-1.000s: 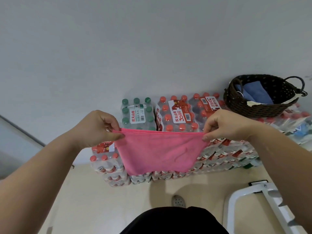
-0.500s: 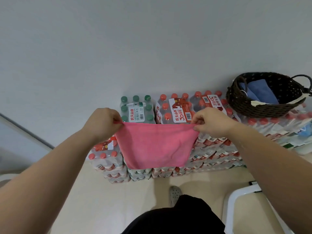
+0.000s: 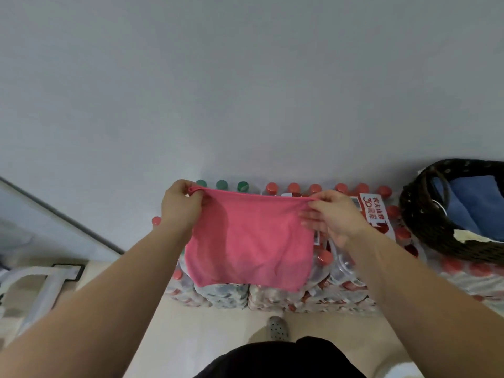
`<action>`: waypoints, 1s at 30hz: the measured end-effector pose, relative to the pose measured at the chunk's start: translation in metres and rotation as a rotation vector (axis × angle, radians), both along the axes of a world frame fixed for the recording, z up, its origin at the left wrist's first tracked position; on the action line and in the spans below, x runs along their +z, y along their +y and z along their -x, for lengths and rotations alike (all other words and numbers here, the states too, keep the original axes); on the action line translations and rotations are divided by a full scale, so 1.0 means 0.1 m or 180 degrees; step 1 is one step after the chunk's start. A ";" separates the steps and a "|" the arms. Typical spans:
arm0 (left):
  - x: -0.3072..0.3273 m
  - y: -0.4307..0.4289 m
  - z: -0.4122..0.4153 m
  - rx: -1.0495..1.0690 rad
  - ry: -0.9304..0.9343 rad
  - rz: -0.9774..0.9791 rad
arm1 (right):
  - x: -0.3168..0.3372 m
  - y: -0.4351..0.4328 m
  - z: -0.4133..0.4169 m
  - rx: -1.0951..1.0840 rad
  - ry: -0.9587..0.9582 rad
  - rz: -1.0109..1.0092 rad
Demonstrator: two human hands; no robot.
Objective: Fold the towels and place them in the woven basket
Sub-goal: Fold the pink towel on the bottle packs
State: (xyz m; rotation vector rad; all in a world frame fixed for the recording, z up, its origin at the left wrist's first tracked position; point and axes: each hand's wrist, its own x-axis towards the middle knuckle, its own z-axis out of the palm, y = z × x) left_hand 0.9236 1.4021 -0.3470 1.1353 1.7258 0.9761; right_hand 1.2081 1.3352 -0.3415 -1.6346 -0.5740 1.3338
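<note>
A pink towel [image 3: 251,241] hangs in the air in front of me, stretched by its top edge. My left hand [image 3: 181,208] grips the top left corner in a curled fist. My right hand [image 3: 331,216] pinches the top right corner between thumb and forefinger, its other fingers spread against the cloth. The dark woven basket [image 3: 420,222] stands at the right on stacked bottle packs, apart from both hands. A folded blue towel [image 3: 474,203] lies inside it.
Shrink-wrapped packs of water bottles [image 3: 343,271] with red and green caps are stacked against the grey wall behind the towel. A white frame [image 3: 35,293] stands on the floor at lower left. My shoe [image 3: 278,327] shows on the beige floor below.
The view has swung right and moved closer; the basket now sits at the right edge. The towel hangs longer and squarer, and my right fingers have spread out over its corner.
</note>
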 end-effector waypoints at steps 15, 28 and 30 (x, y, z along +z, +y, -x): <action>-0.02 0.76 -0.15 0.0060 0.0080 -0.0336 | -0.19 1.03 -0.11 -0.0264 -0.0376 -0.0596; -0.21 0.08 0.40 -0.0731 0.1536 -0.1104 | -0.29 0.14 -0.09 0.0427 -0.1804 -0.0897; -0.31 -0.08 0.47 -0.0892 0.1685 -0.1131 | -0.34 -0.04 -0.08 0.0707 -0.2171 -0.0864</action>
